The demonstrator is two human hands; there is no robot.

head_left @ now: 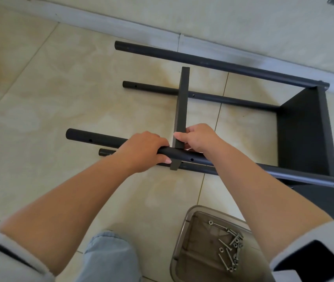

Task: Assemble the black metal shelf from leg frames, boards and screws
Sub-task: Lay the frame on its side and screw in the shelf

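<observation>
Head view: left hand [145, 151] grasps near leg tube [105, 140], long axis left-right. Right hand [197, 139] pinches middle board [182, 102], edge-up, crossing tube, running toward wall. Screw hole [191, 159] just right of board, nearer right hand.

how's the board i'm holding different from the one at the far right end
The held board is seen edge-on, a thin strip across the middle of the leg tubes, gripped by the right hand. The end board shows its broad face, sits at the tubes' right ends, and no hand touches it. Meanwhile the left hand grips the near tube. Both boards are black.
</observation>
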